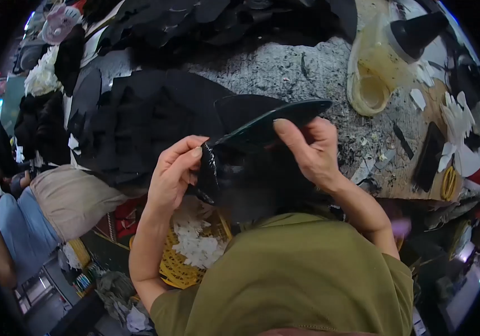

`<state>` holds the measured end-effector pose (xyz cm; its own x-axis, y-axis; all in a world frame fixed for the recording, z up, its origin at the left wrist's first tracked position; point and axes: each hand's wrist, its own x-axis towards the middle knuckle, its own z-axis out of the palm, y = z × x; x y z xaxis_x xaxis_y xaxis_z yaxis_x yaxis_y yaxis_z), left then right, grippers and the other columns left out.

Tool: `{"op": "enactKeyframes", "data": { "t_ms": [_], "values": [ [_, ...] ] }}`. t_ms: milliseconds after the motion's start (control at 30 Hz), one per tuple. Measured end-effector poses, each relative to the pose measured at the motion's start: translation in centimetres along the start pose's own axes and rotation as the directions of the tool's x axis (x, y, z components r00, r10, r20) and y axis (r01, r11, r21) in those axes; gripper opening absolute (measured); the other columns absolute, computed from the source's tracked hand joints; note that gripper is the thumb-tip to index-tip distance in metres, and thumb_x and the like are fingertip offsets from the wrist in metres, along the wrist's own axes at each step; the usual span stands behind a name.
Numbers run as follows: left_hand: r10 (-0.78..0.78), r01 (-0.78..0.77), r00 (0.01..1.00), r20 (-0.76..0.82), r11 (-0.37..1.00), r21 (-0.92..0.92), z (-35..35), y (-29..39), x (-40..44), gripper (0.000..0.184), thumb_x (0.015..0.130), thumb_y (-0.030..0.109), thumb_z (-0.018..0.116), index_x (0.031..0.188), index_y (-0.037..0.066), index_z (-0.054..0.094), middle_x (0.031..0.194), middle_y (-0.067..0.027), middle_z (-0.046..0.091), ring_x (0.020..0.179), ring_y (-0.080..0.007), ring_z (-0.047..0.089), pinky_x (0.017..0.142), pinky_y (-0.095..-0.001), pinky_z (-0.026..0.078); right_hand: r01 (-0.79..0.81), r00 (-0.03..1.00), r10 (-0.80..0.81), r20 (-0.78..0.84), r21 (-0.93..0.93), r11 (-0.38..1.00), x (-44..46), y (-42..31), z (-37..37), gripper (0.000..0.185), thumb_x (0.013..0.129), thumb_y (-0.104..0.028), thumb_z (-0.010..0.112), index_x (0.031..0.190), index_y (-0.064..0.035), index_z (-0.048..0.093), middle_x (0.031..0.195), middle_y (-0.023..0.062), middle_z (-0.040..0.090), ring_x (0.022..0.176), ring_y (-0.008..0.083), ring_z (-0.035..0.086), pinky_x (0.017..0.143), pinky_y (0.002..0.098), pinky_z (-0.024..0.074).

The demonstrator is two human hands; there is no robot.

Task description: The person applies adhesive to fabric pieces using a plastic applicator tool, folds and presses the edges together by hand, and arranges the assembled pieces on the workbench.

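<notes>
In front of my body I hold a curved black sheet piece (265, 130) up between both hands. My left hand (171, 171) pinches its left end between thumb and fingers; whitish, shiny streaks run along the edge there. My right hand (314, 150) grips the right part, thumb on the near face and the other fingers mostly hidden behind it. Below the left hand hangs a dark flap, and it is unclear where it joins the piece. Just beyond lie flat black cut pieces (150, 103), overlapping on the worktable.
A yellowish squeeze bottle (366, 70) with a black nozzle lies at the worktable's (285, 64) upper right. White gloves (459, 129) and yellow bands (448, 183) sit further right. A yellow basket (178, 269) holds white scraps below. Another person (72, 199) is at the left.
</notes>
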<state>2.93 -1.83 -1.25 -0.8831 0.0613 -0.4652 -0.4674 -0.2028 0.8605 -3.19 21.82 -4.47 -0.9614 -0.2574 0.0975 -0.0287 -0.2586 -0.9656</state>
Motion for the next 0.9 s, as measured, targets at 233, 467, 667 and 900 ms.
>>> {"op": "enactKeyframes", "data": {
  "t_ms": [233,467,667,900],
  "values": [
    [-0.044,0.052,0.998,0.036,0.966,-0.255,-0.8,-0.9,0.3,0.011,0.094,0.012,0.050,0.093,0.004,0.058,0.079,0.0034,0.061,0.066,-0.0004,0.054,0.059,-0.0149,0.044,0.666,0.742,-0.622,0.248,-0.369,0.648,1.2,1.3,-0.5,0.018,0.075,-0.007,0.070,0.093,-0.0051,0.067,0.086,0.0045,0.069,0.074,0.0206,0.065,0.072,0.0321,0.0460],
    [-0.036,0.024,0.999,-0.041,0.966,-0.256,-0.2,-0.9,0.4,0.019,0.096,0.014,0.047,0.106,0.001,0.057,0.086,-0.0021,0.064,0.073,-0.0067,0.060,0.064,-0.0198,0.050,0.659,0.731,-0.496,0.468,-0.299,0.690,-2.1,1.3,-2.7,0.018,0.082,-0.005,0.064,0.099,-0.0052,0.068,0.098,0.0070,0.070,0.083,0.0164,0.067,0.082,0.0370,0.0466],
    [0.297,-0.320,0.947,-0.122,0.906,-0.279,3.7,-0.6,-0.6,0.064,0.093,0.010,0.050,0.148,0.002,0.018,0.124,-0.0146,0.056,0.113,-0.0197,0.058,0.088,-0.0303,0.052,0.216,0.961,-0.241,-0.133,-0.180,0.960,-1.6,-0.9,-5.8,0.013,0.088,0.003,0.061,0.101,0.0026,0.064,0.087,0.0077,0.061,0.075,0.0142,0.053,0.069,0.0268,0.0435],
    [0.538,-0.562,0.818,-0.204,0.823,-0.081,8.7,-2.3,-0.3,0.087,0.083,-0.019,0.039,0.153,0.013,-0.001,0.142,-0.0206,0.043,0.124,-0.0203,0.049,0.105,-0.0315,0.039,0.739,0.674,-0.626,0.394,-0.354,0.573,1.4,-2.8,-3.0,0.025,0.074,-0.005,0.068,0.099,-0.0038,0.067,0.091,0.0090,0.068,0.080,0.0231,0.065,0.072,0.0329,0.0476]
  ]
}}
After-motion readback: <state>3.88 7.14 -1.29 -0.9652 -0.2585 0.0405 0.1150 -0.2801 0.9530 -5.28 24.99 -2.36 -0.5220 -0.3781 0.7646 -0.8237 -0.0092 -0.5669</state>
